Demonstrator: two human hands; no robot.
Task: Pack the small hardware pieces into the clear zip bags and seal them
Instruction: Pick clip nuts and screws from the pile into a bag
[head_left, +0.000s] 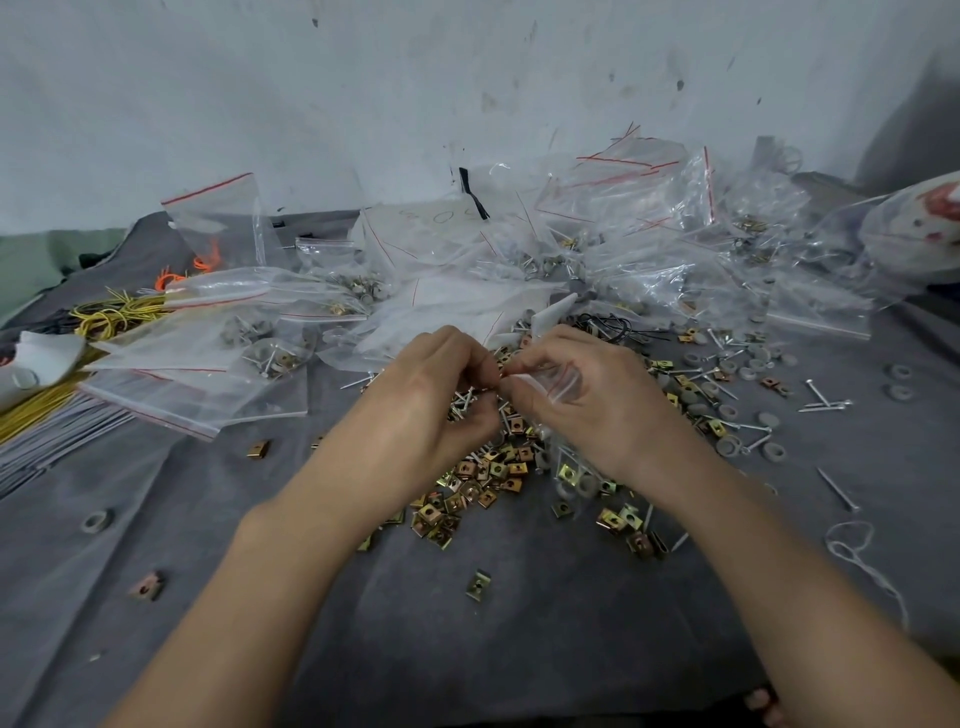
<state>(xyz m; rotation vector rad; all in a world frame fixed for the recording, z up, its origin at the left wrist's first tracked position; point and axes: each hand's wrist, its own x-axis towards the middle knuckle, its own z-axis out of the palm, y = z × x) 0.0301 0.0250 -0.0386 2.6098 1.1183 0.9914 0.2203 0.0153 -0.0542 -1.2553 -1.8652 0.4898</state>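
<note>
Head view: a small clear bag (558, 382) with a red line along its mouth is held up at the middle of the scene, just above a heap of hardware. Its plastic is crumpled and glossy. The lower part hangs below the right wrist with a few square clips and grey rings showing through it.

The right hand (597, 410) has its fingers curled round the bag's upper part. The left hand (431, 400) meets it thumb to thumb and pinches the bag's mouth edge with bent fingers. Silver screw shanks show just under the left fingers, but I cannot tell whether that hand holds them.

Beneath both hands lies a pile of brass-coloured clips (467, 488), spreading toward the viewer. To the right, long screws (826, 402) and grey rings (727, 444) are scattered apart from each other.

Behind the hands a mound of filled bags (649, 249) rises against the stained wall (363, 78). At left a stack of flat bags (171, 384) overlaps bundles of yellow wire (109, 317), with orange ties (208, 260) further back.

Everything sits on a grey cloth (467, 649). Its bare stretches lie between the forearms and at front left, broken only by a lone clip (478, 584), a single ring (97, 521) and a reddish clip (148, 586). A loop of white string (857, 551) trails at front right. The cloth's far left edge gives way to a green surface (52, 249).
</note>
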